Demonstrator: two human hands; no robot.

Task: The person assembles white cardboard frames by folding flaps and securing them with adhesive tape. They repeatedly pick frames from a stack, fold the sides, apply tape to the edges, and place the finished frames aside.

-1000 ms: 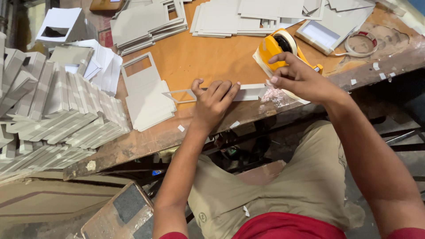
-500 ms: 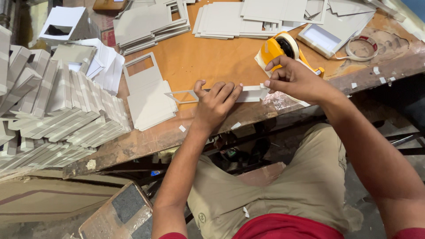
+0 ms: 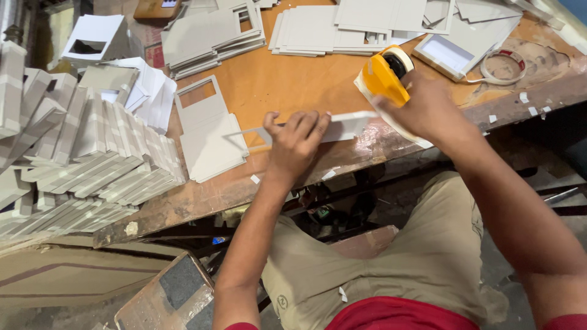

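Nearest to the camera were the person's lap in beige trousers (image 3: 422, 269) and a red shirt hem (image 3: 397, 315). Above them ran the worn front edge of the wooden workbench with an orange-brown top (image 3: 293, 79).

The left hand (image 3: 296, 143) lay flat, palm down, with the fingers stretched and close together, pressing on a long thin white cardboard strip (image 3: 348, 125) near the bench edge. It pinned the strip rather than closing around it. The right hand (image 3: 428, 113) was closed around a yellow plastic tape dispenser with a roll of pale tape (image 3: 385, 73), and it met the right end of the same strip.

Left of the left hand, a flat grey cardboard frame piece with a rectangular window (image 3: 208, 131) lay on the bench. Further left stood a big heap of folded grey and white box blanks (image 3: 79, 159).

At the far side lay stacks of flat grey cardboard sheets (image 3: 214, 36), a shallow white open box tray (image 3: 452, 55) and a loose ring of tape (image 3: 504, 66).
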